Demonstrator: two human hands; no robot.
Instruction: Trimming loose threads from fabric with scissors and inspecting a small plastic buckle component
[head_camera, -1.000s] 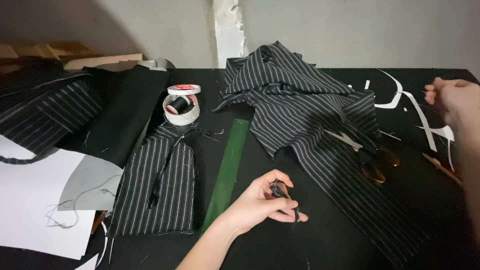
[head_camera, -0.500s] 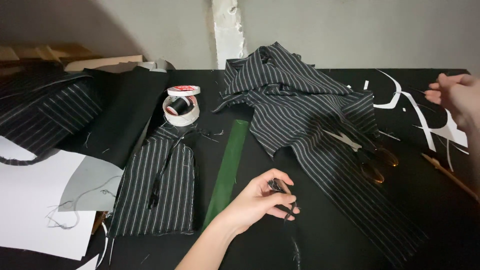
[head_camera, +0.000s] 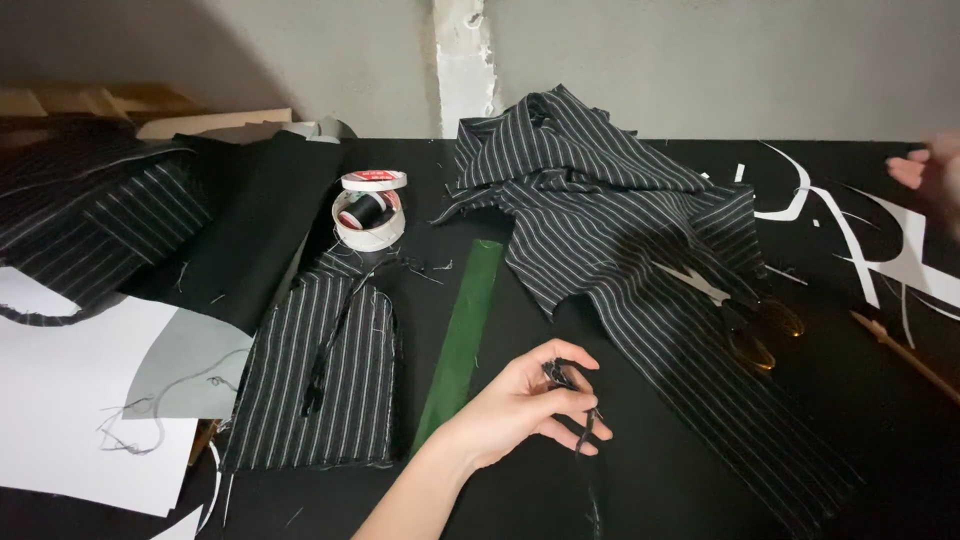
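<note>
Pinching a dark scrap (head_camera: 572, 392), left hand (head_camera: 520, 405) beside green ruler (head_camera: 460, 345); right hand (head_camera: 930, 170) at edge, grip indiscernible.

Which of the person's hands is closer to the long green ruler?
Left. The left hand lies on the black table just right of the green ruler, pinching a small dark scrap. The right hand is far off at the table's right edge, by white paper strips.

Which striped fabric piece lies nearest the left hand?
The big crumpled striped cloth, just right of the left hand; the flat arch-shaped piece lies beyond the green ruler.
</note>
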